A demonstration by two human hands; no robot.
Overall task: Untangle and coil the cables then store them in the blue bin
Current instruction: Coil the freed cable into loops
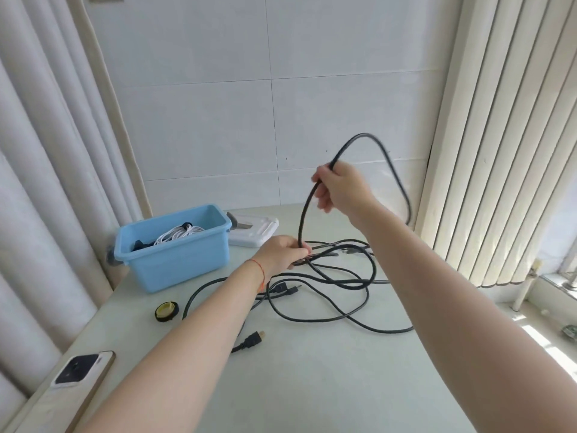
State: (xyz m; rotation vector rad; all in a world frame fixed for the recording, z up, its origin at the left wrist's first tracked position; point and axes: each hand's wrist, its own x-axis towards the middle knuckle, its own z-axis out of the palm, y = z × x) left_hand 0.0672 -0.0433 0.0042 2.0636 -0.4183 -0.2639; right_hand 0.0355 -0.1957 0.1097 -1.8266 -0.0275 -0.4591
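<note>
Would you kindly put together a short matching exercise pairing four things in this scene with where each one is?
Things:
1. white cable
2. black cable loop
3. phone
4. tape roll

Places:
A. raised in the right hand
B. near left table edge
C. inside the blue bin
D. on the table just in front of the bin

Pairs: 1-C, 2-A, 3-B, 4-D

Two hands, left [282, 253] and right [338, 187]. One blue bin [175, 264] with one white coil [179, 234] inside. One white lid [254, 232]. One tape roll [166, 311]. One phone [79, 368]. One plug [253, 338]. The black cables [327, 285] are too tangled to count.
</note>
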